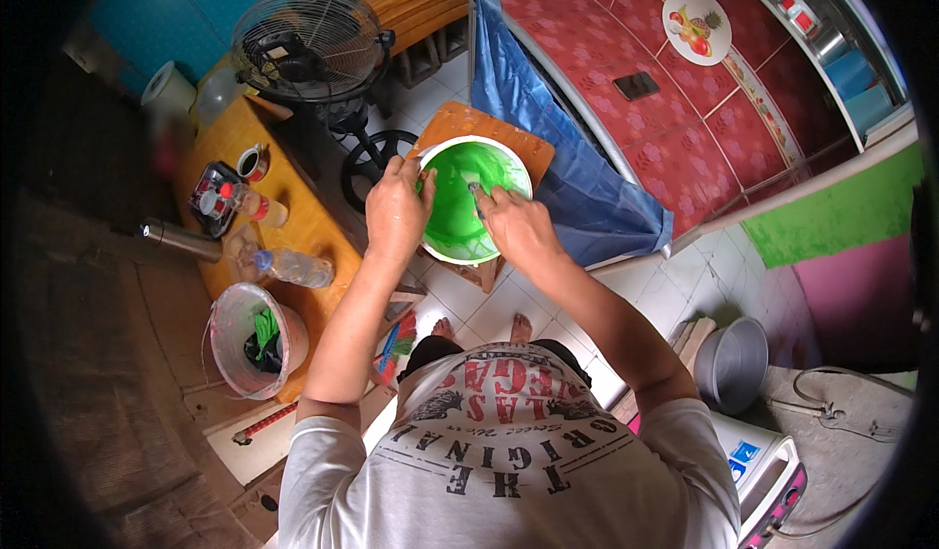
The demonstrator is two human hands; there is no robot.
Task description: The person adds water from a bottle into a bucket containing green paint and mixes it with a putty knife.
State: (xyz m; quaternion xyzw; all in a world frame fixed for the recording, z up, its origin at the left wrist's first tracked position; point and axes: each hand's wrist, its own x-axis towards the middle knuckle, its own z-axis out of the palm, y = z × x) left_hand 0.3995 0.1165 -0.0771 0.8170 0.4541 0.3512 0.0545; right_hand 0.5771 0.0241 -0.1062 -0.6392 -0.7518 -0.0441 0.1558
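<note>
A white bucket of bright green, paint-like liquid rests on a small wooden stool in front of me. My left hand grips the bucket's left rim, thumb at the inner edge. My right hand is closed round the short handle of a tool, whose lighter end reaches into the green. The far end of that tool is partly hidden in the liquid, and I cannot make out its exact shape. Some pale streaks show on the bucket's inside wall.
A yellow table at left holds bottles, a cup and a tray; a bucket with cloths stands near it. A fan is beyond. A red-tiled counter with blue sheeting lies right, a metal pot low at right.
</note>
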